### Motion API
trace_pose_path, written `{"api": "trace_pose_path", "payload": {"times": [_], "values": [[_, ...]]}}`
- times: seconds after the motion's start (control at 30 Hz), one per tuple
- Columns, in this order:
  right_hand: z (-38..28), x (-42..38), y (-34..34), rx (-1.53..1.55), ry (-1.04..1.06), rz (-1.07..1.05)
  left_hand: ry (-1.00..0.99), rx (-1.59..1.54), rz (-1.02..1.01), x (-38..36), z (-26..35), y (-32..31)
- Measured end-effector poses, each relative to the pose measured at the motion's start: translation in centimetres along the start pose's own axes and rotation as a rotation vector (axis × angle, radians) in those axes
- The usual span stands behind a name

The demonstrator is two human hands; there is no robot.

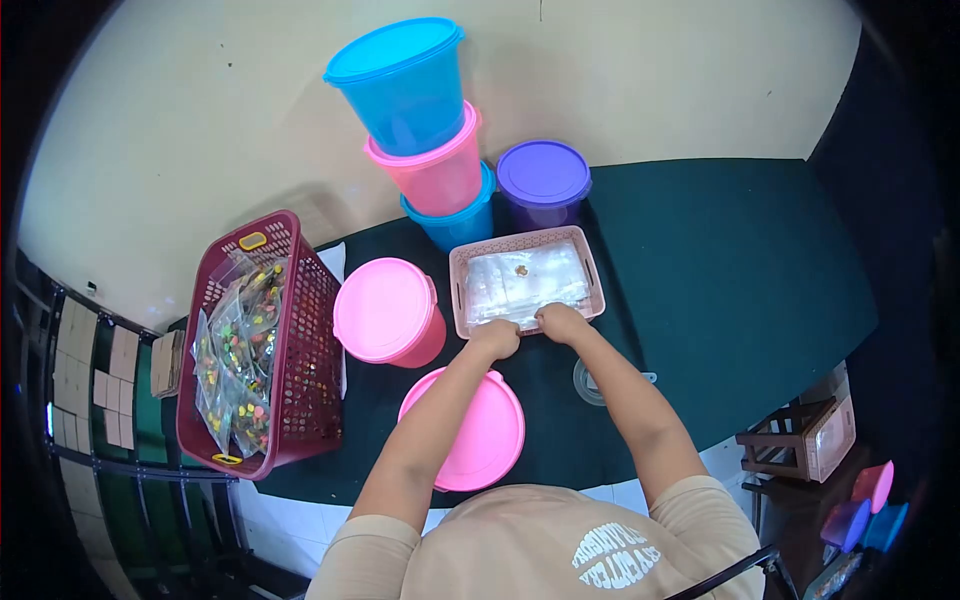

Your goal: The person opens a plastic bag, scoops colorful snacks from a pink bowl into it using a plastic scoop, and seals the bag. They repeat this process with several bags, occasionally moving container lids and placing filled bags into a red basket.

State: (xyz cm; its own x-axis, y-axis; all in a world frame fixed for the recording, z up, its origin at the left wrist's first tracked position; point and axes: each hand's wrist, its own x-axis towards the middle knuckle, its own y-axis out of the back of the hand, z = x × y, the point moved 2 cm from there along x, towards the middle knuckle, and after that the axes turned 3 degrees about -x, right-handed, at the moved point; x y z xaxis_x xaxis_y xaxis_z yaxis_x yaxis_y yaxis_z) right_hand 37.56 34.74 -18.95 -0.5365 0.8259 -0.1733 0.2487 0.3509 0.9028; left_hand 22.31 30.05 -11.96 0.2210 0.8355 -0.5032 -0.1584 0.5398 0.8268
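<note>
Both of my hands are at the near edge of a pale pink basket (459,272) that holds a stack of clear plastic bags (525,278). My left hand (497,339) is closed at the near left part of the rim, next to the bags. Close beside it, my right hand (560,322) has its fingers curled at the near edge of the bags. What the fingertips of each hand grip is hidden. A small brown mark or item (521,271) shows on the top bag.
A maroon basket (310,350) of filled bags stands left. Pink-lidded tubs (385,310) (470,435) sit nearby. Behind are stacked blue and pink tubs (410,95) and a purple tub (545,180). A clear round lid (590,384) lies by my right forearm.
</note>
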Motion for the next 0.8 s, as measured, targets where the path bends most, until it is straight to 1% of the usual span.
{"api": "trace_pose_path", "payload": {"times": [0.07, 0.13, 0.17, 0.2, 0.23, 0.27, 0.3, 0.33, 0.37, 0.4, 0.43, 0.47, 0.5, 0.6, 0.63, 0.67, 0.7, 0.73, 0.8], "values": [[0.5, 0.5, 0.0, -0.015, 0.037, 0.003, 0.007, -0.051, -0.025, -0.1, 0.1, 0.4], [0.4, 0.2, -0.1, -0.023, 0.078, 0.004, 0.091, -0.110, 0.129, 0.0, -0.3, 0.7], [0.4, 0.1, 0.0, 0.021, 0.060, 0.030, 0.101, -0.092, 0.109, 0.1, -0.5, 0.9], [0.2, -0.1, 0.3, 0.066, 0.045, 0.057, 0.107, -0.092, 0.109, 0.0, -0.6, 0.8], [0.0, -0.3, 0.5, 0.068, 0.050, 0.054, 0.082, -0.034, 0.175, -0.1, -0.7, 0.8], [-0.2, -0.6, 0.8, 0.049, 0.097, 0.102, 0.058, 0.024, 0.239, -0.2, -0.8, 0.7], [-0.5, -0.8, 1.2, 0.031, 0.144, 0.148, 0.064, 0.022, 0.237, 0.0, -0.9, 0.8], [-0.8, -1.0, 1.8, 0.032, 0.146, 0.143, 0.069, 0.021, 0.201, 0.3, -1.0, 0.7], [-1.2, -1.3, 2.4, -0.030, 0.111, 0.158, 0.073, 0.019, 0.163, 0.5, -1.1, 0.6], [-1.4, -1.5, 2.9, -0.092, 0.075, 0.171, 0.075, 0.017, 0.156, 0.7, -1.3, 0.4], [-1.6, -1.5, 3.3, -0.090, 0.074, 0.165, 0.070, 0.000, 0.179, 0.9, -1.4, 0.2], [-1.8, -1.4, 4.0, -0.100, 0.081, 0.211, 0.065, -0.017, 0.204, 1.1, -1.6, 0.1], [-1.7, -1.2, 4.4, -0.110, 0.089, 0.257, 0.067, -0.020, 0.200, 1.1, -1.5, 0.2], [-1.7, -0.6, 5.2, -0.132, 0.130, 0.275, 0.083, 0.012, 0.147, 0.9, -1.3, 0.5], [-1.4, -0.3, 5.1, -0.131, 0.130, 0.274, 0.083, 0.050, 0.187, 0.8, -1.1, 0.8], [-1.3, 0.0, 4.8, -0.161, 0.155, 0.216, 0.084, 0.089, 0.227, 0.7, -1.0, 1.1], [-1.1, 0.3, 4.4, -0.190, 0.180, 0.157, 0.083, 0.090, 0.224, 0.9, -1.1, 1.0], [-1.0, 0.6, 4.1, -0.188, 0.179, 0.157, 0.085, 0.062, 0.258, 1.0, -1.2, 1.0], [-0.8, 1.2, 3.6, -0.283, 0.081, 0.077, 0.088, 0.036, 0.294, 1.3, -1.3, 1.1]]}}
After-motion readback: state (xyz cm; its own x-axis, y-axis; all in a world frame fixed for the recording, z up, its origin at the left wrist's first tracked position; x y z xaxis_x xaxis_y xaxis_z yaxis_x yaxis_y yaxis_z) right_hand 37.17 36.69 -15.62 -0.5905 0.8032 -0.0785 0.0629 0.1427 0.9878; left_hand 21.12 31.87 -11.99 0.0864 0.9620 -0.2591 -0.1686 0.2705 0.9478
